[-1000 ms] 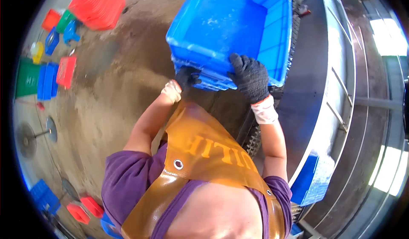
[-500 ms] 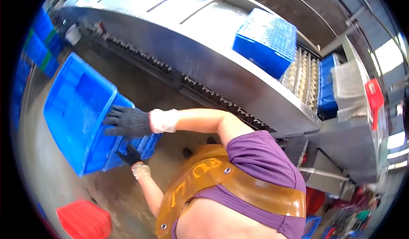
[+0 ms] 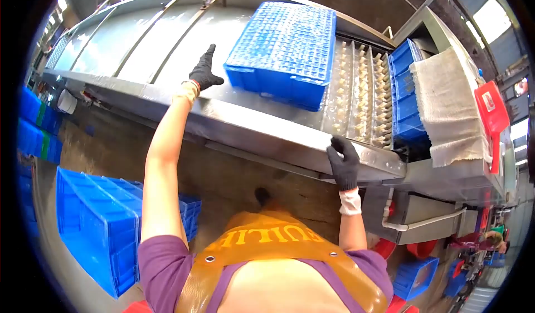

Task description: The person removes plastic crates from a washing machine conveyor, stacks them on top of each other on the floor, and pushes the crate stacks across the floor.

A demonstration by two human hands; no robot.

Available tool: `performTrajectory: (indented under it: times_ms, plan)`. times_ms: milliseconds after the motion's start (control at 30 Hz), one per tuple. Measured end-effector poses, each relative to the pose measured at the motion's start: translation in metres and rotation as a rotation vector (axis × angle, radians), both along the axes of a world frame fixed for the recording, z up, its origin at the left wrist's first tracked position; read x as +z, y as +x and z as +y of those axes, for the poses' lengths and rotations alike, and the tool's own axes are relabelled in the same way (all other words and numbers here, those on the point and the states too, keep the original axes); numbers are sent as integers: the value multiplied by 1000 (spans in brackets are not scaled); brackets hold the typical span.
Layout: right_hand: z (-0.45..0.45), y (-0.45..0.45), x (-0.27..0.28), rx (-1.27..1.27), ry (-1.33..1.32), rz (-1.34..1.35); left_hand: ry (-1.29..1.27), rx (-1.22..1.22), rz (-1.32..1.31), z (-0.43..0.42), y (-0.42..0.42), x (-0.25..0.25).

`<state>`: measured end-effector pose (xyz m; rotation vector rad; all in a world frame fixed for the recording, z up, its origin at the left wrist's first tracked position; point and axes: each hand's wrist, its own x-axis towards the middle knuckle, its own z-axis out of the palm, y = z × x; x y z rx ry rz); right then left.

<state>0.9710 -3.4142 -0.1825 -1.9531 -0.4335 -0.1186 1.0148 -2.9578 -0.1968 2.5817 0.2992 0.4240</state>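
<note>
A blue crate [image 3: 278, 81] lies upside down on the metal conveyor machine [image 3: 251, 123], its wet gridded base facing up. My left hand [image 3: 205, 72], in a dark glove, is over the machine's tray just left of the crate, fingers apart and touching nothing I can see. Near the machine's front edge, to the right and below the crate, my right hand [image 3: 344, 161] is raised with fingers spread and slightly curled, holding nothing. A stack of blue crates [image 3: 106, 218] stands on the floor at the lower left, partly behind my left arm.
Rows of pale conveyor pegs [image 3: 362, 93] lead to another blue crate [image 3: 405, 90] at the machine's opening. A grey cloth [image 3: 446, 107] and a red scoop [image 3: 490, 109] hang beside it. More blue crates [image 3: 36, 129] stand far left. A person [image 3: 493, 240] is at the far right.
Both hands have left the stacked crates on the floor and are now at the machine, either side of the upside-down crate. The view has turned toward the machine.
</note>
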Motion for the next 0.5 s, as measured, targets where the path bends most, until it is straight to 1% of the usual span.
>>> performTrajectory:
  times_ms: [67, 100, 133, 200, 233, 267, 300, 367, 400, 467, 500]
  plan:
    - [-32, 4, -11, -91, 16, 83, -87, -107, 143, 1, 38, -14]
    - [-43, 5, -16, -104, 39, 113, -198, -89, 247, -3, 56, -21]
    - [-50, 6, -17, -114, 62, 143, -204, -93, 256, -5, 67, -33]
    - [-56, 9, -13, -123, 60, 196, -484, -220, -82, -5, 75, -53]
    - [-54, 12, -12, -76, 96, 241, -569, -216, -94, -21, 67, -32]
    - [-50, 20, -9, -28, 137, 274, -554, -223, -87, -22, 69, -22]
    - [-45, 29, -6, 49, 159, 370, -463, -226, -67, -25, 69, -17]
    - [-25, 46, -5, 233, 323, 569, -277, -198, -20, -37, 68, 8]
    - [-10, 53, 0, 329, 406, 672, -269, -197, -26, -43, 71, 19]
    - [27, 63, 8, 459, 604, 1025, -97, -288, -129, -51, 73, 40]
    - [43, 74, -34, 771, 535, 899, -161, -384, -231, -60, 78, 61]
